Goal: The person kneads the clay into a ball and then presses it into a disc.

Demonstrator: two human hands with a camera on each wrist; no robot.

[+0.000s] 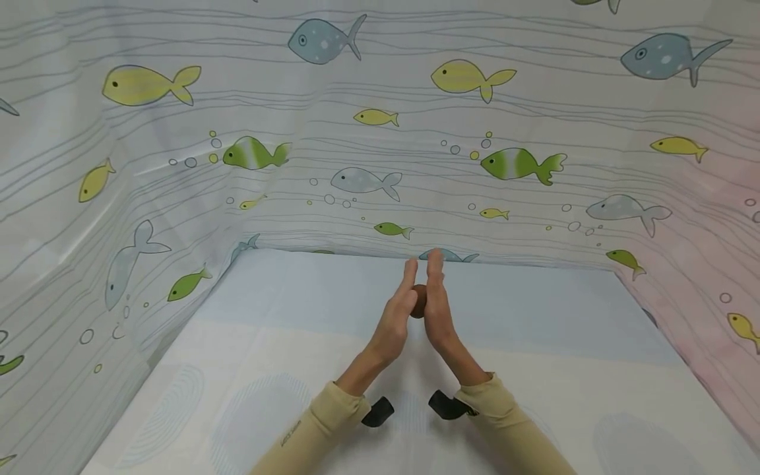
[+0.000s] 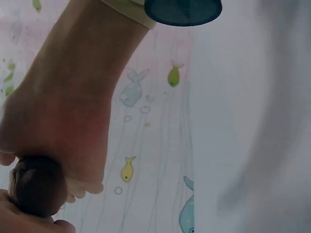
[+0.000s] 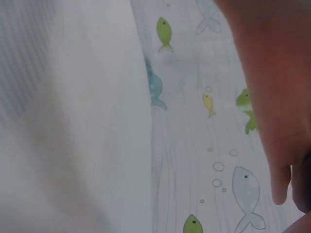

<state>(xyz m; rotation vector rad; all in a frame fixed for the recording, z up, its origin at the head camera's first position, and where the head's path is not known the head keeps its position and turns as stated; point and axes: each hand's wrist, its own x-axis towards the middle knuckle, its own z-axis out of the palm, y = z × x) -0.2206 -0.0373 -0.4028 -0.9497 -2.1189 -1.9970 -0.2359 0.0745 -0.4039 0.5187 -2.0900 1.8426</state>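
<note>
- I have a brown ball (image 1: 418,300), likely clay or dough, pressed between the flat palms of my left hand (image 1: 396,316) and right hand (image 1: 438,310), fingers straight, above the pale mat (image 1: 534,343).
- I judge this the rolling step; next calls for even pressure so the ball doesn't slip out.
- The left wrist view shows the ball (image 2: 36,184) up close against the palm; the head view shows only a sliver.
- The right wrist view catches mostly fish-print curtain (image 3: 194,121) beyond the ball.
</note>
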